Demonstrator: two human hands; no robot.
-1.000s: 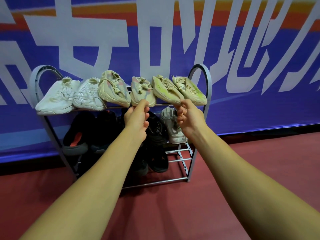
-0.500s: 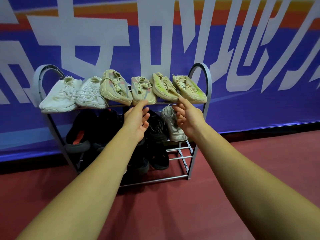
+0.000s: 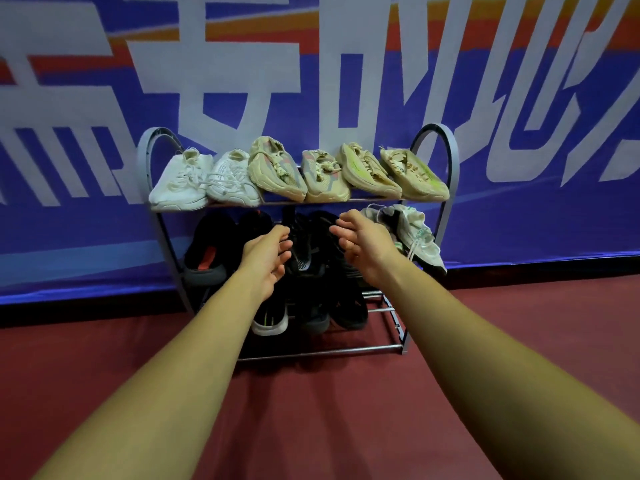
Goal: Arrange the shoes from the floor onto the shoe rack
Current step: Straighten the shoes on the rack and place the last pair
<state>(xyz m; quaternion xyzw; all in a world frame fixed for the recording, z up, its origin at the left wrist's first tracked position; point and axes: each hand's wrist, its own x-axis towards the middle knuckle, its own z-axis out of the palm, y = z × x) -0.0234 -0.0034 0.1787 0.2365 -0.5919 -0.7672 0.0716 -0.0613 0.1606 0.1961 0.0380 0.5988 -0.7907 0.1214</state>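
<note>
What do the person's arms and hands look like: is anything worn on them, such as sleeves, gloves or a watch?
The left arm and the right arm are bare as far as the picture shows; no sleeve edge is in view. The left hand and the right hand have no gloves, and no ring, watch or bracelet shows.

The grey shoe rack [image 3: 453, 174] carries white sneakers [image 3: 180, 180] at left, beige ones [image 3: 277, 171] with yellow-green streaks [image 3: 419, 176] at right, and black shoes [image 3: 311, 258] below. The floor [image 3: 329, 427] is dark red; the banner [image 3: 519, 220] is blue with white lettering.
</note>
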